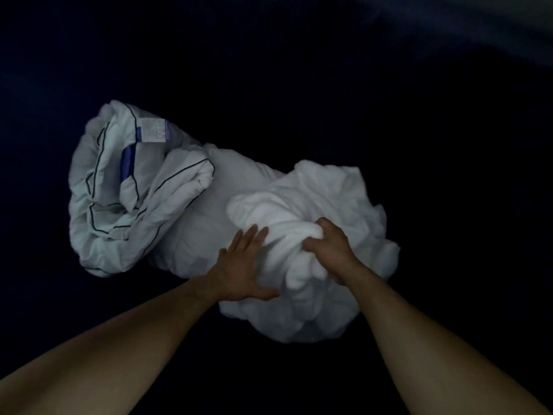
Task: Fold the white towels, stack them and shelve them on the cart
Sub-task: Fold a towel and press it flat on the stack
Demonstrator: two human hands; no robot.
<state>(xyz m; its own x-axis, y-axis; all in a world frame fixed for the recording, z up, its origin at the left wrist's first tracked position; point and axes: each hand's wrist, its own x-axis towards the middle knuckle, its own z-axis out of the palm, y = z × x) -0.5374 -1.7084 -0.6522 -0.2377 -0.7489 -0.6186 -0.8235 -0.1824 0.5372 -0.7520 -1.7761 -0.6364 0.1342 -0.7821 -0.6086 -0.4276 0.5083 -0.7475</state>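
White towels [287,217] are dumped in one crumpled heap on the dark surface [299,85], right beside a piped white bedding bundle [119,190]. A wad of towel is gripped by the right hand [329,250]; the left hand [239,265] is laid flat and relaxed against the heap. Nothing's folded or stacked yet and no cart is seen, so basically everything's left.

I have both bare forearms stretched forward to the crumpled white terry-cloth towel bundle [302,310]. My left hand [244,271] lies flat against the bundle's left side, fingers straight and slightly spread, thumb angled out across its near edge. My right hand [329,250] sits on top of the bundle, fingers curled into a fold and gripping it.
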